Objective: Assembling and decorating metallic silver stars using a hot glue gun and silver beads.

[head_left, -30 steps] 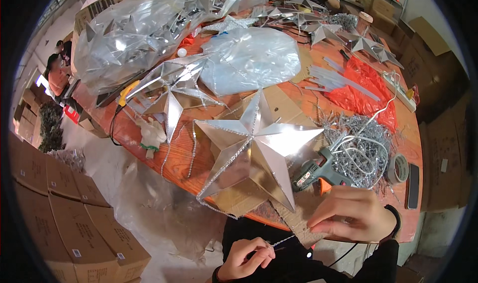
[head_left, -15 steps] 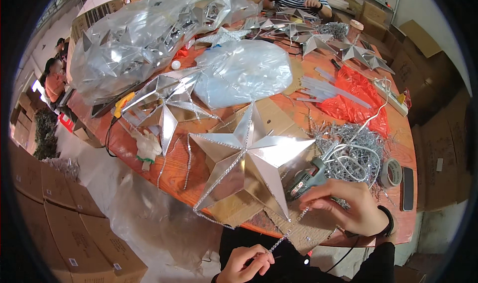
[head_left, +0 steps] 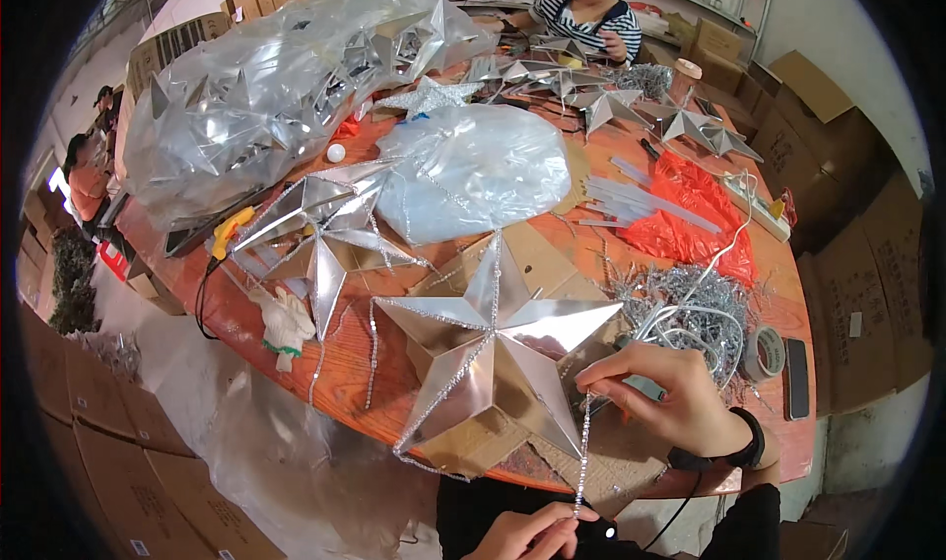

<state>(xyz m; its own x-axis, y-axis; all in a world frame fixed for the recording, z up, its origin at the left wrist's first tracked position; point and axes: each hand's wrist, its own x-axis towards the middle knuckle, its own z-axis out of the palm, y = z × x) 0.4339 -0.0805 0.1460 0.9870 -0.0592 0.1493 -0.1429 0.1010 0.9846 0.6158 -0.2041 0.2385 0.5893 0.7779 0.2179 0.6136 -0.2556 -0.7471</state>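
A big mirror-silver five-pointed star (head_left: pixel 527 348) lies in front of me. Glittering silver trim runs along some of its ridges, and a loose tail dangles past its lower-left point. Between my hands a short silver bead chain (head_left: pixel 583 452) hangs taut, almost upright, beside the star's lower-right point. My right hand (head_left: pixel 680 397) pinches its upper end between thumb and fingertips. Lower down, at the table's front edge, my left hand (head_left: pixel 532 535) pinches the other end. Behind my right hand sits a grey-green glue gun (head_left: pixel 645 386), mostly hidden by it.
Cardboard (head_left: pixel 621 471) lies under the star. To the right are tangled silver tinsel (head_left: pixel 690 294) with a white cord, a tape roll (head_left: pixel 762 353) and a phone (head_left: pixel 796 378). Beyond are another star (head_left: pixel 325 230), plastic bags (head_left: pixel 473 171) and a red bag (head_left: pixel 680 215). A co-worker sits opposite.
My right hand has risen slightly and my left hand has moved down and right, turning the chain from slanted to nearly upright. The glue gun is now more covered. The view has shifted a little.
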